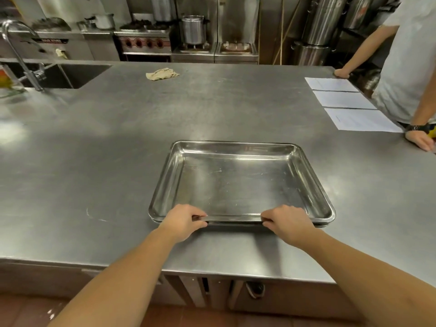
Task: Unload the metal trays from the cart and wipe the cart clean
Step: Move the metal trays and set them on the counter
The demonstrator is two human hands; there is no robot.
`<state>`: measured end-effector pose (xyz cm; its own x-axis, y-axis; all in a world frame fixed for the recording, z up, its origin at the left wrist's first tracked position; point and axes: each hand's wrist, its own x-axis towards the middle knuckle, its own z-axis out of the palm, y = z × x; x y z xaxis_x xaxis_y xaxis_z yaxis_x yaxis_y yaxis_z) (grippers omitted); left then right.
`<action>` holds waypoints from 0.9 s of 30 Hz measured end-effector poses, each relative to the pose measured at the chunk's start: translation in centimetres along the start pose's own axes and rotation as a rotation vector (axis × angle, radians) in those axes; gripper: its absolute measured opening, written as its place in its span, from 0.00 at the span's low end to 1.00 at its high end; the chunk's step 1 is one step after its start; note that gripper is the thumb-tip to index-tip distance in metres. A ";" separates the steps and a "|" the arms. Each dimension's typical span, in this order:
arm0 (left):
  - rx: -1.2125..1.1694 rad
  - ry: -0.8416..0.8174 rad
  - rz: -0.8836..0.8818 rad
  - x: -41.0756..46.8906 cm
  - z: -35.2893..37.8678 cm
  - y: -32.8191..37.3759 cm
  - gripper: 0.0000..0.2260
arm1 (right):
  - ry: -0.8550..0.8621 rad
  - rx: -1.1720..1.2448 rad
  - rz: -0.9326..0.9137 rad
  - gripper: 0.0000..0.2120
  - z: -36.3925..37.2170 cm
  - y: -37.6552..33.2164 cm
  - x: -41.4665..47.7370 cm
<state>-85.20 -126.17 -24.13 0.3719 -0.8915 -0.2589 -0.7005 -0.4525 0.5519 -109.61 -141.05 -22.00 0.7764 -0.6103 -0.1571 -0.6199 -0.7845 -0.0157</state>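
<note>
Left grip [182,220] and right grip [289,223] pinch the near rim of metal trays [236,185] (nested) on counter [106,173].

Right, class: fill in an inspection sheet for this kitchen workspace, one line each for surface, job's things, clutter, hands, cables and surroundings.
Surface: steel counter, scuffed and scratched.
Job's things: stack of metal trays lying flat near the front edge, top one empty; crumpled cloth at the far side; cart not in view.
Clutter: three paper sheets in a row along the right edge.
Hands: left hand and right hand each grip the stack's near rim.
Cables: nothing seen.
Surroundings: sink and tap at left; stoves and pots behind; another person leaning on the counter at right.
</note>
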 end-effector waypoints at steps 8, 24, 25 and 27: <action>0.384 0.111 0.150 0.5 2.0 0.6 0.10 | -0.051 -0.026 0.032 0.06 1.3 0.7 0.5; 0.550 0.099 0.088 0.8 2.0 0.2 0.07 | -0.160 -0.163 0.095 0.09 1.4 -1.1 0.5; 0.559 0.099 0.091 0.7 2.1 0.4 0.07 | -0.162 -0.158 0.100 0.09 1.3 -0.9 0.5; 0.568 0.095 0.095 0.4 2.4 0.8 0.06 | -0.167 -0.156 0.115 0.09 1.1 -0.5 0.3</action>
<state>-87.10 -127.00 -25.71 0.3258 -0.9347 -0.1423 -0.9406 -0.3356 0.0508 -109.20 -140.71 -23.17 0.6640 -0.6802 -0.3105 -0.6682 -0.7262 0.1619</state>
